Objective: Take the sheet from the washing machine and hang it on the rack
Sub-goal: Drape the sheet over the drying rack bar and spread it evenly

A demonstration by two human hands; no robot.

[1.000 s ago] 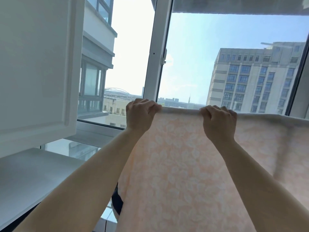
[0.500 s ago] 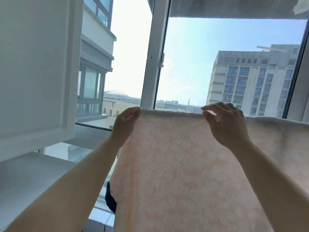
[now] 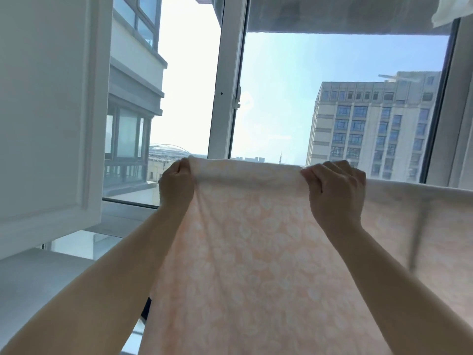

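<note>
Sheet [image 3: 256,252] gripped by both hands, blocking window [image 3: 225,85].

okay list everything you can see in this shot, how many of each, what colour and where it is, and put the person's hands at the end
sheet: one, peach with a pale leaf print, hanging across the middle and right, top edge level.
cabinet door: one, white, at left.
countertop: one, white, lower left under the cabinet door.
window frame: one, white, upright post at centre.
building: one, beige, outside the glass at right.
cloth: one, white, top right corner, mostly cut off.
left hand: one, gripping the sheet's top edge near its left end.
right hand: one, gripping the sheet's top edge right of centre.
</note>
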